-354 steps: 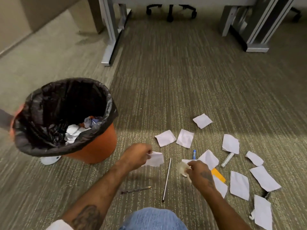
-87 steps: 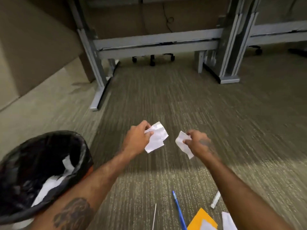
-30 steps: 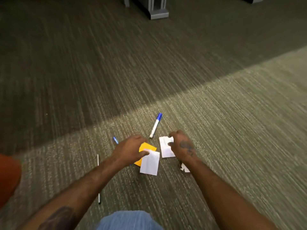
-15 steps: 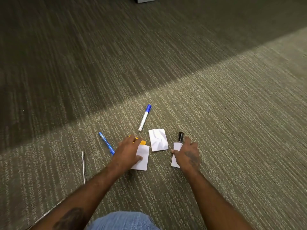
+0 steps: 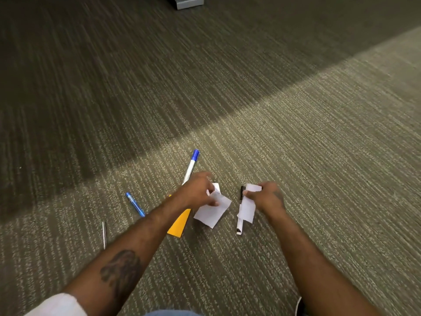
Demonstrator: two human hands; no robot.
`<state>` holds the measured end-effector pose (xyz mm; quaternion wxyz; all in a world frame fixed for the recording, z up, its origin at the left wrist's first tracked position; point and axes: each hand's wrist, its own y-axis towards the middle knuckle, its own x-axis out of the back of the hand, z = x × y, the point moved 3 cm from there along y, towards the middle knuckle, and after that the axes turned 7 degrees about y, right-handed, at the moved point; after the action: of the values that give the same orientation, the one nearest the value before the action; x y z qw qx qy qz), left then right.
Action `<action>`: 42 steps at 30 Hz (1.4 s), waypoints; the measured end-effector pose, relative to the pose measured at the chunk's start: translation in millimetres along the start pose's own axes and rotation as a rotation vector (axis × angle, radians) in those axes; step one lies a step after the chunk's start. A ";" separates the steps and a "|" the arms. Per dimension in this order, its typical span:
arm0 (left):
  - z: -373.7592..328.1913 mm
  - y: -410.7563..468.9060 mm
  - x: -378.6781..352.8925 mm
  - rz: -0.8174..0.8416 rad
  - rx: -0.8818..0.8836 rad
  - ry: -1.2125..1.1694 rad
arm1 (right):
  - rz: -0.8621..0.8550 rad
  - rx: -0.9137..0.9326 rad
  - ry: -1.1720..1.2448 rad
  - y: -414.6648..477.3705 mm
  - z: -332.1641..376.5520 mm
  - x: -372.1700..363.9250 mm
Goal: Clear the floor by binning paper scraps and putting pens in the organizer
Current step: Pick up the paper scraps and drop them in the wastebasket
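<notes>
Writing or labels: I can read none on the scraps or pens; the dark marks near the lower end of the black-capped marker (image 5: pixel 239 226) are too small to make out.

Both of my forearms reach forward and down over the striped carpet (image 5: pixel 296 156). My left hand (image 5: pixel 197 192) is knuckles-up, its grip pinched together on white paper scraps (image 5: pixel 213 209); one scrap hangs below the thumb and another edge pokes up between the fingers. My right hand (image 5: pixel 267 198) is turned inward, its grip clamped on a narrow white scrap (image 5: pixel 247 207) that hangs down from the fingertips, in front of the black-capped marker lying on the carpet. I cannot tell whether that scrap touches the marker.

A blue-capped white marker (image 5: pixel 191 166) lies on the carpet just beyond my left hand, its near end hidden behind the knuckles. A blue pen (image 5: pixel 135 204) lies left of my left wrist, slanting toward the forearm. An orange paper piece (image 5: pixel 178 224) lies flat, partly under that forearm. A thin grey stick-like pen (image 5: pixel 104 234) lies further left, apart from the rest. A tattoo (image 5: pixel 120 269) marks the left forearm, with a white sleeve (image 5: pixel 57 305) at the frame's bottom edge. A grey furniture foot (image 5: pixel 189 2) sits at the top edge.
</notes>
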<state>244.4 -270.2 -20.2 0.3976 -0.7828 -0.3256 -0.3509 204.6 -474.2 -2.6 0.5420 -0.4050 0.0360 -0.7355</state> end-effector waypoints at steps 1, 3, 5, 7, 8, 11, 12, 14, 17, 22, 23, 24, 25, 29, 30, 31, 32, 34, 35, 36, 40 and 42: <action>-2.7 6.3 -2.6 0.021 -0.016 0.053 | -0.013 0.017 0.029 3.4 4.8 6.0; -3.8 14.0 -9.9 0.041 -0.038 0.148 | -0.022 0.065 0.074 9.4 13.6 15.2; -1.9 14.4 -17.7 0.009 -0.047 0.198 | -0.022 0.102 0.113 13.6 20.2 21.2; -0.5 11.5 -23.2 -0.042 -0.053 0.228 | -0.027 0.131 0.148 15.3 25.5 25.4; 0.1 9.5 -24.8 -0.062 -0.050 0.255 | -0.027 0.145 0.167 15.3 27.9 26.3; 3.5 4.2 -22.6 -0.082 0.035 0.255 | -0.016 0.172 0.201 11.6 37.8 24.6; 5.2 2.3 -19.7 -0.084 0.061 0.223 | -0.009 0.185 0.207 9.1 42.2 22.9; 9.4 -3.2 -11.0 -0.098 0.102 0.112 | 0.006 0.223 0.208 2.9 53.2 19.1; 15.1 -20.4 11.2 -0.149 0.140 -0.040 | 0.020 0.272 0.190 -9.8 70.0 14.6; 28.1 -71.1 72.9 -0.296 0.142 -0.127 | 0.040 0.331 0.184 -38.2 116.9 -0.1; 33.5 -83.7 88.6 -0.332 0.150 -0.132 | 0.046 0.349 0.179 -45.6 129.3 -4.8; 40.2 -97.0 104.6 -0.372 0.166 -0.129 | 0.052 0.372 0.174 -53.9 142.5 -9.7; 48.2 -111.6 121.6 -0.419 0.184 -0.126 | 0.060 0.398 0.168 -63.7 156.9 -15.3; 81.9 -181.0 192.7 -0.629 0.260 -0.173 | 0.088 0.535 0.120 -110.3 222.1 -38.8; 90.3 -200.5 207.4 -0.668 0.280 -0.181 | 0.098 0.567 0.118 -122.8 239.5 -46.1; 97.7 -218.8 221.7 -0.702 0.295 -0.180 | 0.104 0.598 0.120 -134.3 256.7 -53.3; 104.0 -235.9 234.3 -0.734 0.308 -0.173 | 0.111 0.627 0.125 -144.3 271.8 -60.8; 115.6 -270.5 257.0 -0.811 0.355 -0.163 | 0.156 0.691 0.139 -162.8 300.5 -80.9; 120.7 -287.4 266.9 -0.845 0.382 -0.153 | 0.180 0.720 0.137 -172.4 312.7 -91.8; 126.5 -305.9 276.4 -0.882 0.415 -0.135 | 0.208 0.749 0.131 -183.7 324.6 -104.0; 153.1 -390.5 306.1 -1.065 0.569 -0.037 | 0.353 0.866 0.096 -238.9 367.3 -155.3; 165.0 -436.0 309.4 -1.120 0.666 0.029 | 0.435 0.928 0.089 -272.7 383.3 -180.8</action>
<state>116.0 147.3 329.5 0.3802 -0.3245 -0.7703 -0.3958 253.7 -65.0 287.5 0.8030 -0.0733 -0.1875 -0.5610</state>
